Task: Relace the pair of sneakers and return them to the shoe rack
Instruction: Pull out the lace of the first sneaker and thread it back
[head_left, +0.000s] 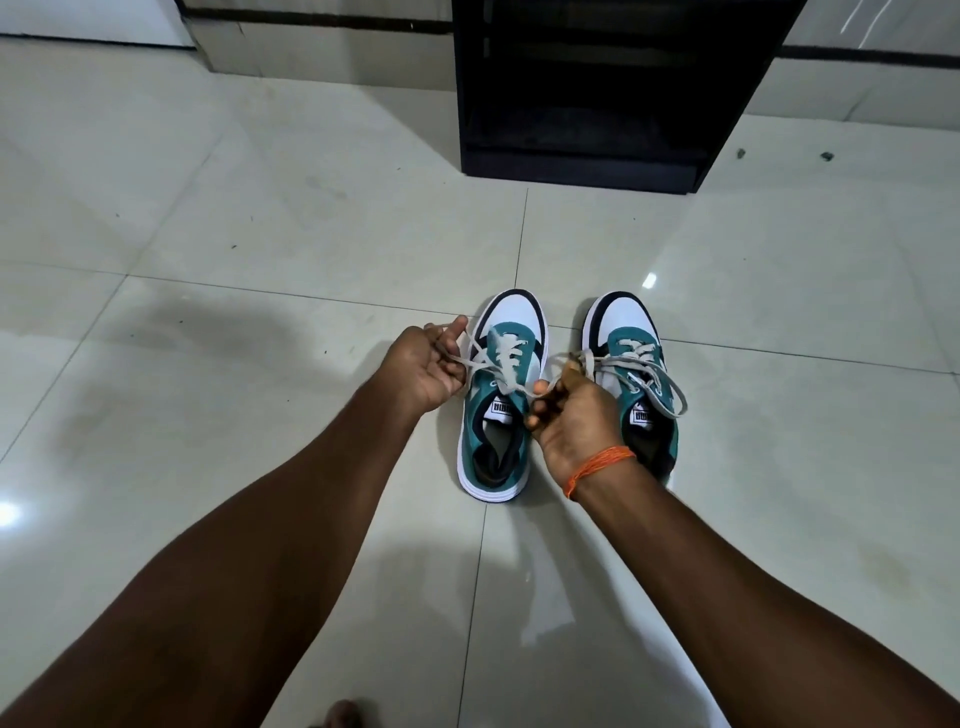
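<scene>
Two teal, white and black sneakers stand side by side on the tiled floor, toes pointing away from me. The left sneaker (506, 332) has a grey lace (506, 358) crossed through its eyelets. My left hand (423, 369) pinches one end of that lace, pulled out to the left. My right hand (569, 415), with an orange thread round the wrist, grips the other end over the gap between the shoes. The right sneaker (621, 322) is laced, its grey lace (670, 389) hanging in a loose loop; my right hand hides part of it.
A black shoe rack (587, 161) with dark open shelves stands on the floor straight beyond the sneakers. Glossy pale floor tiles (260, 234) spread all around. A wall base with a dark stripe (322, 47) runs along the back. A toe (340, 714) shows at the bottom edge.
</scene>
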